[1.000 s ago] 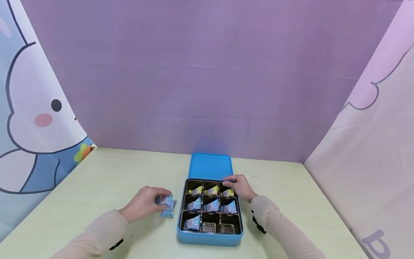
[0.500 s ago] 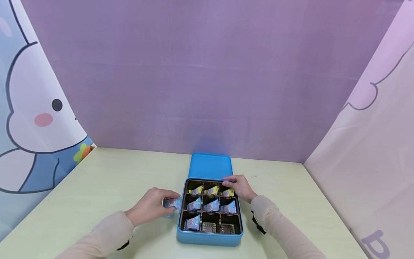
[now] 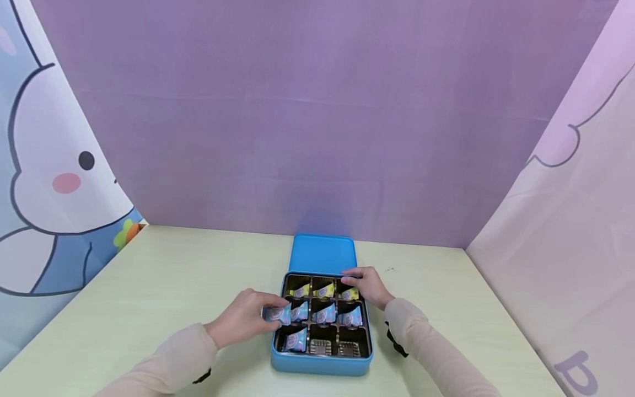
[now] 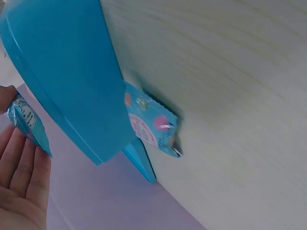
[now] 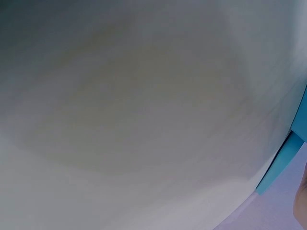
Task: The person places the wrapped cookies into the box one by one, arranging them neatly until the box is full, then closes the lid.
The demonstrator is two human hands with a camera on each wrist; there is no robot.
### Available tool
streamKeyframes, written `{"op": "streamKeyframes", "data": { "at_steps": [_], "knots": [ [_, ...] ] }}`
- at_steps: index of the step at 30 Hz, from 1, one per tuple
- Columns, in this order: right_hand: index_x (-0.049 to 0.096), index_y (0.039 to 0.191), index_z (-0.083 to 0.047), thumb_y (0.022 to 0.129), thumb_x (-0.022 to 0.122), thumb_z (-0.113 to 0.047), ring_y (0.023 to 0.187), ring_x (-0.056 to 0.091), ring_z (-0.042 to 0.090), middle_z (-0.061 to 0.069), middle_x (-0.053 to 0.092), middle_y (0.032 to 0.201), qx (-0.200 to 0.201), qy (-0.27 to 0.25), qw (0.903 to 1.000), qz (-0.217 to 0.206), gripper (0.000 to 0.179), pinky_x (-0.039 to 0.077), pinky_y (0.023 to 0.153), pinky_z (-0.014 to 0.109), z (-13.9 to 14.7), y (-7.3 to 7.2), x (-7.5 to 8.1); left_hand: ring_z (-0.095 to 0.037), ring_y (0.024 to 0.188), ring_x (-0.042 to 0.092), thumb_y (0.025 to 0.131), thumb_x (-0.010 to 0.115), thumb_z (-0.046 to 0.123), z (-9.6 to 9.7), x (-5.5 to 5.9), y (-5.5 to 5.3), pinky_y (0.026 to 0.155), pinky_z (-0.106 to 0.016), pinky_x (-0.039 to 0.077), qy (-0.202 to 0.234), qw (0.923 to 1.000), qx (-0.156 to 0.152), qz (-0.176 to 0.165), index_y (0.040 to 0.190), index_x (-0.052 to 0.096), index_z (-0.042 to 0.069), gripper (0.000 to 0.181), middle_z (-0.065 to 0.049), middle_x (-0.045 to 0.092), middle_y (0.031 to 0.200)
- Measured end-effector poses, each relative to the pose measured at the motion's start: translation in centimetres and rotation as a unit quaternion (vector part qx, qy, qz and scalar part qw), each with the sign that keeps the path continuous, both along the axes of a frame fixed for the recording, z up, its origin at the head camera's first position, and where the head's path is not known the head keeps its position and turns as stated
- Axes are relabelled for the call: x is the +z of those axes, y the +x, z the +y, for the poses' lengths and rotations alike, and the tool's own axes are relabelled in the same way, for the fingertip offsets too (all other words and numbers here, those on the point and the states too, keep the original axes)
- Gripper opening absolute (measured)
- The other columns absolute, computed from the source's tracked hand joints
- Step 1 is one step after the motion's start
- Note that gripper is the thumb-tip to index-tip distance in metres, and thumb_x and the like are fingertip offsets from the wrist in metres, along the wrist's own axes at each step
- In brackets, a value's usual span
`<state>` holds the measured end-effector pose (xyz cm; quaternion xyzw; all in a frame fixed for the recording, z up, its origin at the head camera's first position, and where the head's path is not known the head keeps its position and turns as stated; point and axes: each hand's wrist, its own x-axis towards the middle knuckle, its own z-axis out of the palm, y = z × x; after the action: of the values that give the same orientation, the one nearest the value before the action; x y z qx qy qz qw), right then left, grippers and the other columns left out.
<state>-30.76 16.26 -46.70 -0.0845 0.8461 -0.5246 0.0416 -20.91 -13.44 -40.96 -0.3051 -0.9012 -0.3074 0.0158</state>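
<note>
My left hand (image 3: 248, 315) pinches a blue candy packet (image 3: 279, 314) between thumb and fingers, at the left rim of the blue tin box (image 3: 322, 365). In the left wrist view a second blue candy packet (image 4: 151, 123) lies on the table against the tin's side. My right hand (image 3: 371, 286) rests on the tin's far right corner, its thumb over the rim. Inside, a divided tray has yellow packets (image 3: 324, 291) in the back row and blue packets (image 3: 324, 314) in the middle row. At front left sits another blue packet (image 3: 296, 340); the two compartments beside it show ridged bottoms.
Behind the tin lies its blue lid (image 3: 323, 253), flat on the pale table (image 3: 198, 264). A purple backdrop (image 3: 317, 121) closes off the table's back edge, with printed cloth panels (image 3: 64, 182) on the left and right.
My left hand has lifted one of the two blue candy packets from the table and carried it right, to the tin's left rim. The right hand has stayed in place.
</note>
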Motion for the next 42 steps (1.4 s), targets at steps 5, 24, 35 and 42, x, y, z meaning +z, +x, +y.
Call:
{"op": "streamKeyframes", "data": {
  "at_steps": [5,24,35,42],
  "knots": [
    [0.069,0.108,-0.009,0.087,0.061,-0.013,0.110,0.057,0.029,0.010,0.064,0.114,0.001,0.000,1.0000,-0.001,0.023,0.048,0.092,0.044,-0.4,0.9,1.3,0.002,0.072,0.055,0.075,0.070,0.010,0.7,0.1,0.1,0.060,-0.017,0.047,0.007,0.9998,-0.004,-0.020,0.109,0.068,0.008,0.034,0.000,0.070,0.094],
    [0.069,0.108,-0.010,0.086,0.062,-0.015,0.109,0.058,0.027,0.008,0.064,0.115,0.004,-0.003,1.0000,0.001,0.023,0.049,0.092,0.043,0.2,0.1,0.0,0.001,0.058,0.049,0.077,0.071,0.010,3.3,0.0,0.5,0.054,-0.017,0.042,0.026,0.9974,-0.027,-0.062,0.111,0.067,0.007,0.034,-0.002,0.071,0.094],
    [0.069,0.109,-0.011,0.087,0.062,-0.016,0.111,0.057,0.027,0.008,0.064,0.115,0.000,-0.005,1.0000,-0.004,0.024,0.048,0.093,0.043,0.1,0.2,0.1,-0.003,0.086,0.062,0.078,0.073,0.022,4.8,-0.1,0.7,0.070,-0.017,0.052,0.021,0.9953,-0.044,-0.084,0.114,0.066,0.013,0.038,0.004,0.069,0.101],
    [0.069,0.108,-0.011,0.086,0.063,-0.016,0.108,0.058,0.026,0.008,0.064,0.114,-0.004,-0.003,1.0000,-0.007,0.023,0.049,0.092,0.043,0.1,0.1,0.1,0.001,0.084,0.062,0.079,0.072,0.024,5.5,-0.3,0.7,0.070,-0.016,0.052,0.020,0.9951,-0.044,-0.086,0.114,0.066,0.013,0.038,0.006,0.069,0.100]
  ]
}}
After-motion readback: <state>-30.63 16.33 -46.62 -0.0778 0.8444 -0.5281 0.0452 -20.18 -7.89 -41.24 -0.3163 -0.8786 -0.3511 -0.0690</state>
